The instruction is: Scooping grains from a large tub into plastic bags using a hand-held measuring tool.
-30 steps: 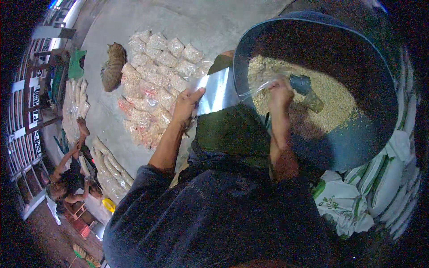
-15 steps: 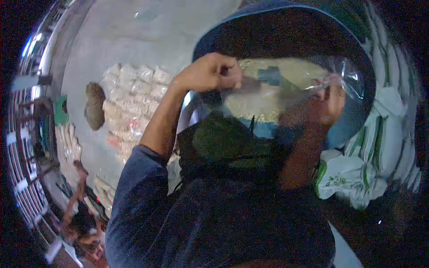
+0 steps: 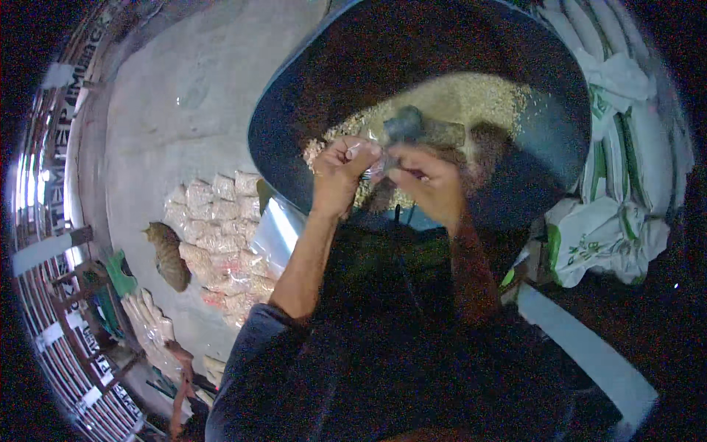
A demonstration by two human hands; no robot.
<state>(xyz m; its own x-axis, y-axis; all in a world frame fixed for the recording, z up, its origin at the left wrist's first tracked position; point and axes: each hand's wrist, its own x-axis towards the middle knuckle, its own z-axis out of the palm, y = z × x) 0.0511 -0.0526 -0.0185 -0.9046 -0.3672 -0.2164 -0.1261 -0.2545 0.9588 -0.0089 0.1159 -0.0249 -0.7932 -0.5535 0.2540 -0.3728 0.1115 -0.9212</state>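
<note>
Both hands meet over a big dark tub (image 3: 266, 110) that holds a heap of pale, flaky or grainy material (image 3: 486, 92). My left hand (image 3: 345, 168) pinches a small part of a clear plastic bag (image 3: 373, 171), fingers curled round it. Close against it, my right hand (image 3: 433, 183) is closed on the same plastic with thumb and fingertips. Most of the bag is hidden by my hands and hard to make out. A dark, cylinder-shaped scoop (image 3: 427, 129) lies on the heap just beyond my fingers.
Several filled clear bags (image 3: 221, 214) lie in rows on the grey floor (image 3: 177, 110) at left, with a flat shiny sheet (image 3: 278, 234) beside them. A striped cat (image 3: 169, 256) sits near them. White and green sacks (image 3: 600, 239) are piled at right. Another person's arm (image 3: 182, 376) shows at lower left.
My right hand has moved left to meet my left hand. The clear plastic, earlier stretched out toward the right, is now gathered between them. The whole view has shifted and turned.
</note>
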